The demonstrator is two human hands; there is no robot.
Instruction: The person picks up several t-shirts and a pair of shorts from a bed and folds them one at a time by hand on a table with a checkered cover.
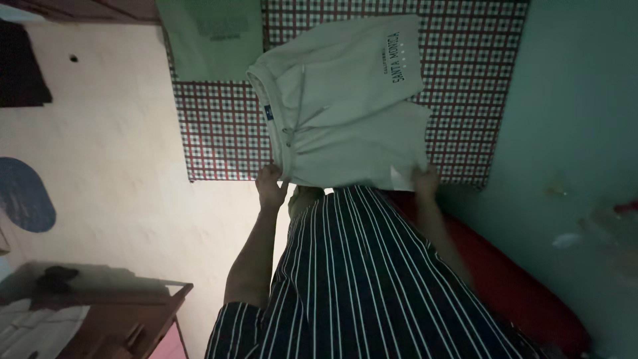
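Head view, dim light. I see pale shorts spread over a checked cloth, waistband and drawstring toward the left, dark print near the far leg.

Left hand: fingers curled onto the near left corner of the shorts, at the waistband end. The fabric edge sits right at the fingertips, pinched there; the rest of the garment lies beyond the hand, flat on the cloth.

Right hand: blurred. It touches the near right corner of the shorts, fingers over the hem beside a small white tag. I read it as gripping the cloth edge, though the blur hides the exact finger set.

The near edge of the shorts runs between the two hands. Both forearms reach out from a dark striped shirt.

A second pale garment lies at the cloth's far left corner, just beside the shorts. Red cushion to the right, wooden table lower left, plain floor between.
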